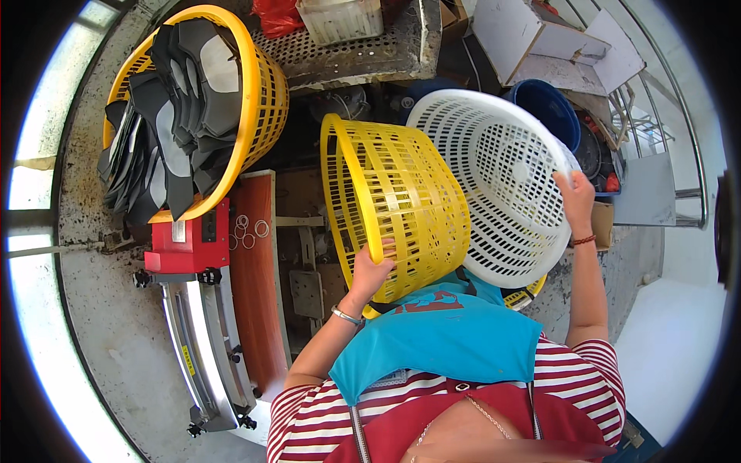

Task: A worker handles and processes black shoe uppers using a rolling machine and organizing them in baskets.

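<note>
A yellow plastic basket (421,204) is tipped on its side in front of me, its opening turned to the left. My left hand (373,270) grips its rim at the near edge. To the right, a white plastic basket (505,255) is tilted with its inside showing, and its left part lies against or behind the yellow one. My right hand (575,199) is closed round the white rim on the right side. Both baskets look empty. Part of another yellow basket (532,293) shows below the white one, mostly hidden.
At upper left stands a yellow basket (251,100) heaped with dark grey cut pieces (181,116). Below it are a red-and-silver machine (185,247) and a reddish-brown board (258,285) with several rings (248,241). A blue bucket (548,112) and a white box (540,46) sit at upper right.
</note>
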{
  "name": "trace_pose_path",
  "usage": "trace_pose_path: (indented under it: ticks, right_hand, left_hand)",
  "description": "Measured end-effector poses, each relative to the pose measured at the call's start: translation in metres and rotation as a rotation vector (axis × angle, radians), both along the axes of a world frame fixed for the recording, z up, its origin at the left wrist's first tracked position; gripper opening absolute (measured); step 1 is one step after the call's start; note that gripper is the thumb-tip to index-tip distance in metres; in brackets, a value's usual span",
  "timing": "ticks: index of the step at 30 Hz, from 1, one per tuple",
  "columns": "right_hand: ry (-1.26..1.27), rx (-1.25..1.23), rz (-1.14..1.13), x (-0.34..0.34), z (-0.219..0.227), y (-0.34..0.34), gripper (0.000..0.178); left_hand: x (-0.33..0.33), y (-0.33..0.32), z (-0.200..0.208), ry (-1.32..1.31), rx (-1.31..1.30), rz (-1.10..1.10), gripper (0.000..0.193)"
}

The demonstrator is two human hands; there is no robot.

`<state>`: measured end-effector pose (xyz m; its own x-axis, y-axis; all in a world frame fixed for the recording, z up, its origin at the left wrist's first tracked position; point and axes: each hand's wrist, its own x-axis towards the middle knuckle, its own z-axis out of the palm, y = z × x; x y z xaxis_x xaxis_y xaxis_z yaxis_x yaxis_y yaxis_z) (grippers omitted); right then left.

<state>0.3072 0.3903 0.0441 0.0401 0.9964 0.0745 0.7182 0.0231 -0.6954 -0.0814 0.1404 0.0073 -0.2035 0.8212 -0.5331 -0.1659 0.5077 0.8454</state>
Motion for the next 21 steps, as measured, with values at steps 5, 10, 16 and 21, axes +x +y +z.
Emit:
trace_pose_path:
  ticks: [5, 10, 16, 21]
  right_hand:
    - [0.111, 0.054, -0.099, 0.021, 0.043, -0.030, 0.028]
    - [0.097, 0.138, -0.249, 0.067, 0.067, -0.085, 0.023]
    - [0.071, 0.088, -0.310, 0.067, 0.110, -0.146, 0.016]
    - [0.143, 0.072, -0.350, 0.080, 0.152, -0.179, 0.014]
  left_hand:
    - [-0.002, 0.013, -0.001, 0.060, 0.007, -0.032, 0.042]
    - [0.005, 0.057, -0.014, 0.166, 0.141, -0.050, 0.037]
    - [0.016, 0.096, -0.027, 0.327, 0.191, -0.295, 0.036]
    - [0.029, 0.105, -0.002, 0.275, 0.242, -0.326, 0.032]
